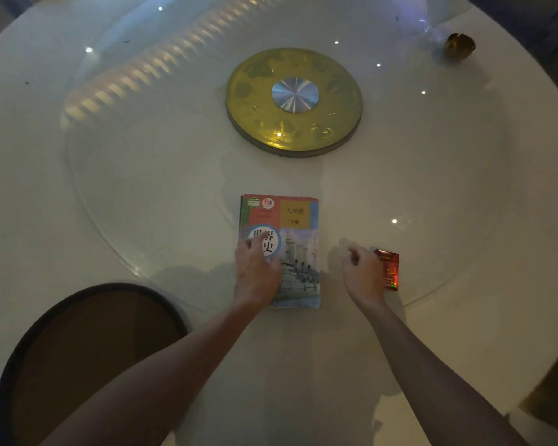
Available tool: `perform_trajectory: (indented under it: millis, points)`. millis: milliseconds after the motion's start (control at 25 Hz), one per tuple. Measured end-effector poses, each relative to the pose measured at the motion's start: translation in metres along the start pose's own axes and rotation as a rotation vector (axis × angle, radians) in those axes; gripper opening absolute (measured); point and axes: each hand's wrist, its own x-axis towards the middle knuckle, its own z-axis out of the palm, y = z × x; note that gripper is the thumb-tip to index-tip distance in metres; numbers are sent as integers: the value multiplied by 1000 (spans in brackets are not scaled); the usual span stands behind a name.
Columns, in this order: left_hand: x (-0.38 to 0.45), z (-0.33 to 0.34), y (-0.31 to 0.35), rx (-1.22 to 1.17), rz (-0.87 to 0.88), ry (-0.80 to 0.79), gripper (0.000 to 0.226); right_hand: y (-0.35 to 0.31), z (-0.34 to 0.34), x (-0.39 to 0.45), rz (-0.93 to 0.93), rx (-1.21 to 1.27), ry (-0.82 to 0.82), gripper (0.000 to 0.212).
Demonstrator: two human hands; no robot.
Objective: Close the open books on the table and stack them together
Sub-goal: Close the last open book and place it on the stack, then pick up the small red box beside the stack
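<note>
A closed textbook with a warship picture and Chinese characters on its cover lies on the glass turntable, topping a small stack whose page edges show at its left and top sides. My left hand rests flat on the cover's lower left part, fingers spread. My right hand hovers just right of the books with fingers loosely curled, holding nothing and apart from the cover.
A red cigarette pack lies right behind my right hand. A gold round hub sits at the table's centre. A small gold object stands far right. A dark round stool seat is at lower left.
</note>
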Motion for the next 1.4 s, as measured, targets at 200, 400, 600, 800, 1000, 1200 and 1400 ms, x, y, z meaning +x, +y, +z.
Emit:
perform_trajectory:
  millis: [200, 400, 600, 800, 1000, 1200, 1400]
  points:
    - [-20, 76, 65, -251, -84, -492, 33, 44, -57, 32, -19, -344, -59, 56]
    - [-66, 134, 86, -505, -551, -778, 7, 78, -80, 53, -41, -430, -319, 64]
    - [-75, 145, 89, -689, -585, -676, 29, 87, -77, 41, 59, -217, -201, 21]
    - [-68, 100, 82, -781, -483, -316, 14, 35, -66, 24, 2, 13, -179, 11]
    - [-57, 16, 26, -750, -427, 81, 13, -57, -8, -13, -164, 39, -299, 12]
    - [-68, -62, -62, -775, -537, 275, 14, -130, 75, -72, -328, -54, -428, 10]
    - [-86, -123, -149, -757, -670, 407, 16, -168, 155, -137, -378, -144, -551, 21]
